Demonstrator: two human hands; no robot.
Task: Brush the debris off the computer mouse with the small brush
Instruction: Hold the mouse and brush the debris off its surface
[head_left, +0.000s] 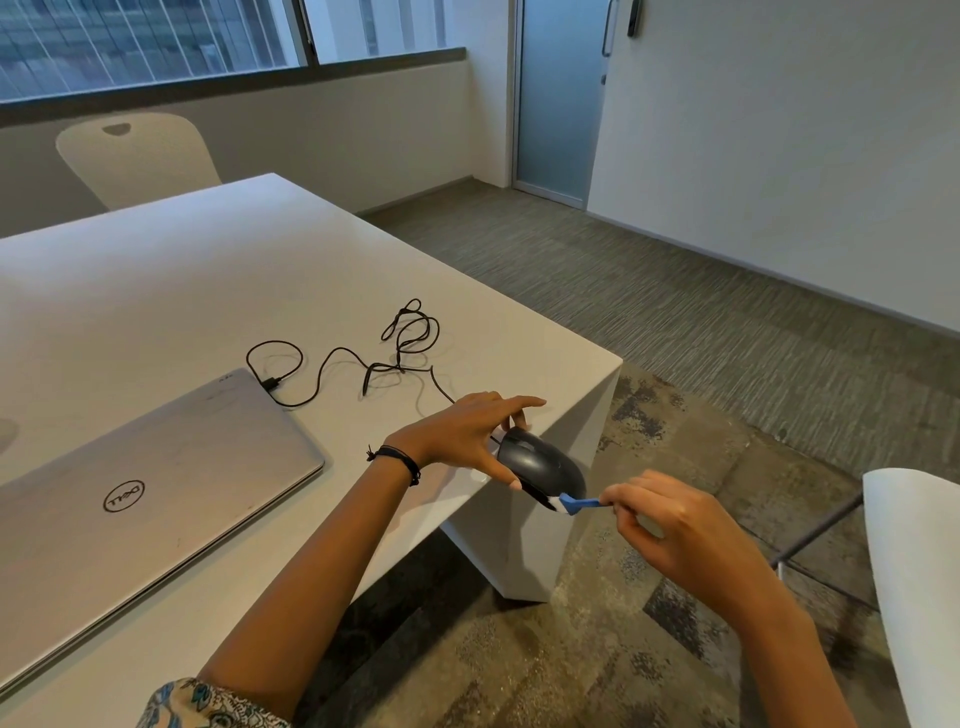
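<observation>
Counts, w/ places relative to the laptop:

1 laptop (150, 483), closed, on the white surface (156, 291).
1 computer mouse (543, 462), black, to the right of the laptop at the surface's edge.
1 cable (363, 364), black, looped beyond the laptop's far right corner, plugged into its side.
1 small brush (574, 503), blue, right of the laptop, just past the mouse.
2 hands: left hand (462, 434) and right hand (680, 535), both right of the laptop.
1 wristband (400, 460), dark, on the left wrist.
2 chairs: 1 chair back (137, 156) beyond the laptop, 1 chair (919, 582) far right of it.
1 door (558, 93), far beyond the laptop, to the right.
</observation>
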